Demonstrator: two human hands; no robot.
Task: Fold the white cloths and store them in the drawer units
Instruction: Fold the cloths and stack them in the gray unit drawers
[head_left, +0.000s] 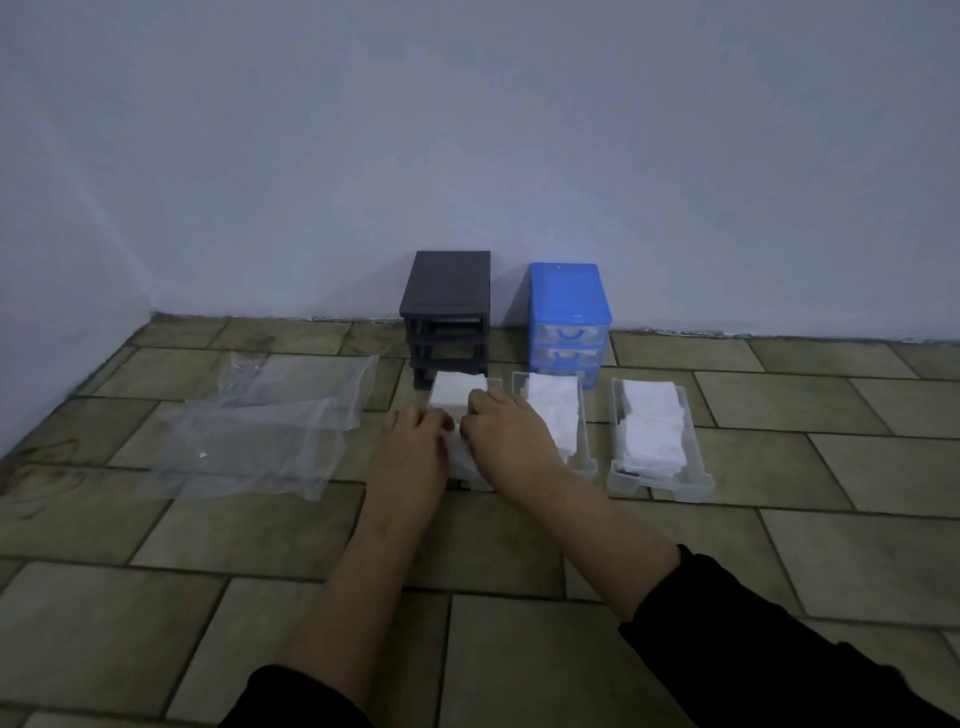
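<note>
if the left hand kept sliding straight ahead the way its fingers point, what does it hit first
Probably the white cloth lying in the clear drawer right in front of the left hand; beyond that stands the black drawer unit. Depth is hard to judge.

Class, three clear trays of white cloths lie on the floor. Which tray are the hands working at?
The leftmost tray, in front of the dark drawer unit. Both hands rest on it; the other two trays lie untouched.

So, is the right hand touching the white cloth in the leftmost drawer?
Touching. The head view shows the right hand with its fingers resting on the white cloth in the leftmost clear drawer, no gap visible between them.
</note>
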